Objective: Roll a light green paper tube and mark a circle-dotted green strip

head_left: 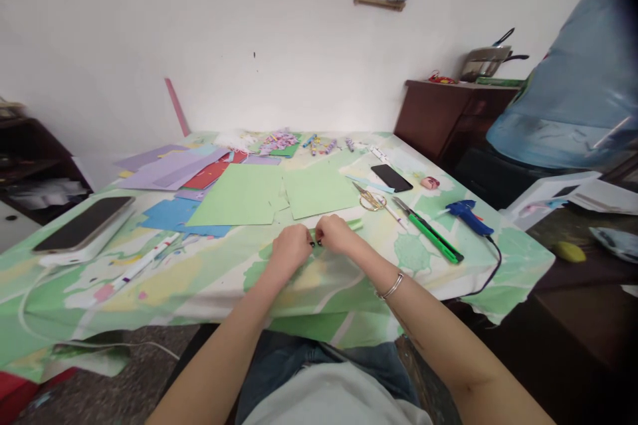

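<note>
My left hand (293, 244) and my right hand (333, 234) are closed side by side, low over the near part of the table. A narrow light green paper strip (355, 224) pokes out past my right hand. Both hands seem to pinch it, though the fingers cover most of it. Just beyond them lie two light green paper sheets, a larger one (239, 194) on the left and a smaller one (323, 192) on the right. Gold-handled scissors (371, 199) rest beyond my right hand, near a green utility knife (431, 232).
A blue glue gun (468, 216) with a cord lies at the right. Behind the scissors is a black phone (391, 177). Purple sheets (169, 169), blue paper (167, 214) and a marker (144, 260) spread leftward. Another phone (84, 222) sits on a white box with a cable.
</note>
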`<state>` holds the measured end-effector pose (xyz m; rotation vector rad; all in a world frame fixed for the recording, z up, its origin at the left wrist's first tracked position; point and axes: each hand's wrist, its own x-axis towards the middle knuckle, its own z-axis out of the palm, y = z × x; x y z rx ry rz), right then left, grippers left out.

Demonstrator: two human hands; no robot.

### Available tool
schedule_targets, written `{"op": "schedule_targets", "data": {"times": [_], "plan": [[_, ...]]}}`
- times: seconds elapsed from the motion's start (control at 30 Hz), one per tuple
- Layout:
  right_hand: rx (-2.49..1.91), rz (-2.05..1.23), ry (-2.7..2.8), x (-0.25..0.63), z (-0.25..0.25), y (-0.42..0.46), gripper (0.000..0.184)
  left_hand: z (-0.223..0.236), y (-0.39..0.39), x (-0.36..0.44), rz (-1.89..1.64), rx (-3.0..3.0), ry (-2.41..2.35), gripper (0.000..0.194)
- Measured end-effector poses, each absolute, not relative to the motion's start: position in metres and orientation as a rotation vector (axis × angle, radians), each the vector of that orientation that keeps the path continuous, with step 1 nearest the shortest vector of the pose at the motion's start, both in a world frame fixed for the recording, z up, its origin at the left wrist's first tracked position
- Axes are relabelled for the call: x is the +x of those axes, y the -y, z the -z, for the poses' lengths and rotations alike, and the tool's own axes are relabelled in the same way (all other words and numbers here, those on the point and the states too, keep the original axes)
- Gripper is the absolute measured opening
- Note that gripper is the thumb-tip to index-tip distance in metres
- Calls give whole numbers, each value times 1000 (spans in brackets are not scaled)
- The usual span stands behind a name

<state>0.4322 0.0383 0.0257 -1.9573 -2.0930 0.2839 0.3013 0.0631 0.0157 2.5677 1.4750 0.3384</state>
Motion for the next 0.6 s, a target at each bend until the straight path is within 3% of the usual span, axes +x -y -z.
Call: {"op": "schedule_targets", "data": {"times": [0.33,0.6], "plan": [[-1738,-273,2113,454,-19,-19,24,-10,-50,310,-385,2763,-1292,27],[-1800,-293,2018,452,-13,-28,25,-10,-58,319,-220,2729,-1375,26]]}}
